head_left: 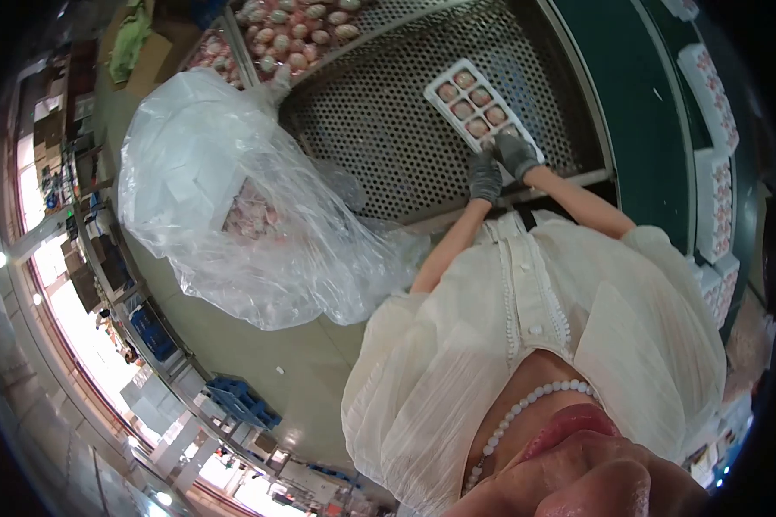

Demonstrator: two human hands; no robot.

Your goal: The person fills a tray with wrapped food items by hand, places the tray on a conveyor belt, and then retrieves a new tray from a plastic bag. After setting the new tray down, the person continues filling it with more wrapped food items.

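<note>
A white tray point(442, 104) with round cells lies tilted on a perforated metal work surface point(379, 112). Several eggs point(462, 109), seemingly wrapped in clear film with reddish marks, sit in its cells. At the tray's near end, my right hand point(516, 155) in a grey glove has its fingers closed about an egg point(510, 132), partly hidden by them. Close beside it, my left hand point(485, 176), also gloved in grey, is at the tray's near left corner with fingers drawn together. What those fingers hold, if anything, is hidden.
Loose wrapped eggs point(297, 39) are heaped at the far left of the metal surface. A large clear plastic bag point(276, 224) bulges at my left. On the right runs a green surface point(642, 129), with stacked white printed packs point(714, 202) beyond. A blue pallet point(241, 401) lies on the floor.
</note>
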